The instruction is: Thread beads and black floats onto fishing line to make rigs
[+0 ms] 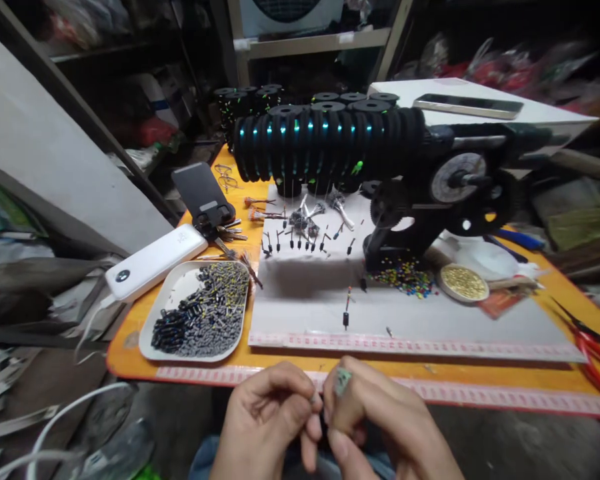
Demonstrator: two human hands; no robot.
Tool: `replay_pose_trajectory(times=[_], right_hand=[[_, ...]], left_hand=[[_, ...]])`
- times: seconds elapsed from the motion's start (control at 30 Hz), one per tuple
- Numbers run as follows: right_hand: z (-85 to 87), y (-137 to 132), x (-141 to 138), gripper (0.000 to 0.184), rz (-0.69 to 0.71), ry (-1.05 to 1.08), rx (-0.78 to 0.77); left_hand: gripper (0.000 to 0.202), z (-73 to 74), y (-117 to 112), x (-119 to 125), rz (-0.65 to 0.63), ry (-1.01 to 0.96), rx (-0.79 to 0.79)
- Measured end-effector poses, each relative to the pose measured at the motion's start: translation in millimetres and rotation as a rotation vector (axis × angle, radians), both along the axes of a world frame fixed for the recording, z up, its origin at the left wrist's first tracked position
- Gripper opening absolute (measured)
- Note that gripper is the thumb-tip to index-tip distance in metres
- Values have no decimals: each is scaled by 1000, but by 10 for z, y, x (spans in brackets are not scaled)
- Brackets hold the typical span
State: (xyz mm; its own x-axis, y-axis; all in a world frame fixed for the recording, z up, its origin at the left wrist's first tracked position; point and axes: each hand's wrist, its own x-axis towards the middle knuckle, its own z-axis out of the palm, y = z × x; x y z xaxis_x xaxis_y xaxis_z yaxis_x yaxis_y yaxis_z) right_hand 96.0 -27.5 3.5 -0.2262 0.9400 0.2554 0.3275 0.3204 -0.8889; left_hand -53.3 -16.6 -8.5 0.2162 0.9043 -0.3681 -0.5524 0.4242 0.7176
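Both hands are close together at the table's front edge. Thumb and forefinger of my left hand [275,417] are pinched on a tiny greyish piece, mostly hidden by the fingertips. My right hand [380,417] is closed beside it, its fingers curled inward, and what it holds cannot be made out. A green patch [343,381] wraps one right finger. Just beyond the hands, a small black cylinder with a thin coloured stem [346,319] lies on the white board [300,320]. A tiny metallic piece [389,331] lies to its right.
A white tray [147,333] of small grey and black cylinders is at left, near a white power bank [155,263]. Behind the board stands a black machine [330,143] wound with line. Coloured beads [405,277], a dish of gold beads [463,283] and red-handled pliers [597,363] are right.
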Motion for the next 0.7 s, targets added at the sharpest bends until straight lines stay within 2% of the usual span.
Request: replay_pose_trajectory(times=[0.1,0.37,0.7], right_hand=[[53,27,4,19,35,51,-109],[106,18,26,18,50,67,-242],[148,44,16,18,49,88,-236]], left_hand=[[20,10,0,-18,-60,-42,-24],[24,47,-18,-33,-114,-109,-87],[27,92,-17,-25,-106,-117,-117]])
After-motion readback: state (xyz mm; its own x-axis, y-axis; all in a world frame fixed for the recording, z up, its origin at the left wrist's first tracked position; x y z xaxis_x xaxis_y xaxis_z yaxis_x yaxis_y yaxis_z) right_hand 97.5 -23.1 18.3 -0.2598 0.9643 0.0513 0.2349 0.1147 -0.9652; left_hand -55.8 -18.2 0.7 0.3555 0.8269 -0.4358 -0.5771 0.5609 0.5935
